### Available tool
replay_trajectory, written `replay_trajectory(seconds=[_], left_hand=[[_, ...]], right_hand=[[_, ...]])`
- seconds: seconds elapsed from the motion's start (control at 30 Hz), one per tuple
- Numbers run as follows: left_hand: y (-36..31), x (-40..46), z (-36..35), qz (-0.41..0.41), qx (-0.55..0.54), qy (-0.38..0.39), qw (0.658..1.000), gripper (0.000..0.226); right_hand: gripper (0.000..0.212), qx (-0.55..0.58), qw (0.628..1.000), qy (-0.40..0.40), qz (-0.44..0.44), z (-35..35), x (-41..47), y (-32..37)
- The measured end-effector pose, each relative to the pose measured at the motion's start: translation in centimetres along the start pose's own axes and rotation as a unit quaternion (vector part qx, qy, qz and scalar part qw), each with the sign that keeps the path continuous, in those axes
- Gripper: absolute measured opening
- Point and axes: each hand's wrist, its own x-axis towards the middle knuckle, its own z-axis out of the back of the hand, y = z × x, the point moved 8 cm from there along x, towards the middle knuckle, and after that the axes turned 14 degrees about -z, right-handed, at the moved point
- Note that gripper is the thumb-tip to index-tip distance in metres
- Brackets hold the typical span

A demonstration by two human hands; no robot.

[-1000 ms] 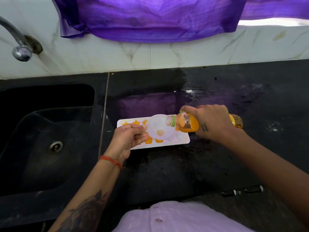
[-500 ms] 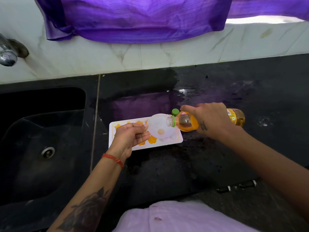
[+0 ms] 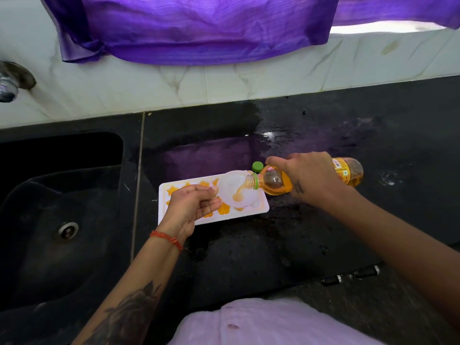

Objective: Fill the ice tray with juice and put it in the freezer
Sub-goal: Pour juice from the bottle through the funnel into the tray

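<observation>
A white ice tray (image 3: 258,210) lies on the black counter, several of its star-shaped cells holding orange juice. My left hand (image 3: 191,205) pinches the rim of a translucent white funnel (image 3: 234,188) held over the tray's right part. My right hand (image 3: 308,178) grips a juice bottle (image 3: 348,171) tipped nearly flat, its mouth inside the funnel. Orange juice runs into the funnel. The bottle's green cap (image 3: 257,166) sits on the counter just behind the tray.
A black sink (image 3: 62,220) with a drain lies to the left, a tap (image 3: 10,83) above it. The black counter (image 3: 273,257) is wet around the tray. A purple cloth (image 3: 199,28) hangs over the marble wall behind. A dark drawer handle (image 3: 351,276) sits below the counter's front edge.
The bottle has tipped further and juice now streams into the funnel. The view has shifted, so the green cap shows behind the tray. Both hands keep their holds.
</observation>
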Motion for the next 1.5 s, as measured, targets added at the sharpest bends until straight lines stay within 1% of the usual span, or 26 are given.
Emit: replay_trajectory(seconds=[0.2, 0.4, 0.7, 0.8, 1.07, 1.5], left_hand=[[-0.2, 0.0, 0.0, 0.0, 0.002, -0.001, 1.0, 0.005], [-0.3, 0.0, -0.5, -0.005, -0.004, 0.003, 1.0, 0.006], [0.0, 0.1, -2.7, -0.004, -0.003, 0.022, 1.0, 0.008], [0.2, 0.2, -3.4, -0.001, -0.002, 0.029, 1.0, 0.006], [0.6, 0.3, -4.3, 0.005, 0.004, 0.033, 0.999, 0.006], [0.7, 0.1, -4.3, 0.001, 0.002, 0.021, 1.0, 0.006]], right_hand=[[0.057, 0.023, 1.0, -0.008, -0.008, -0.2, 0.1, -0.4], [0.058, 0.035, 0.999, -0.017, -0.021, -0.2, -0.2, -1.2], [0.056, 0.016, 0.999, -0.023, -0.037, 0.0, -0.7, -2.7], [0.053, 0.0, 0.999, -0.016, -0.038, -0.2, -0.9, -3.2], [0.054, -0.013, 0.999, 0.008, -0.038, -0.7, -1.1, -3.8], [0.059, -0.015, 0.999, 0.013, -0.037, -0.9, -1.0, -4.0]])
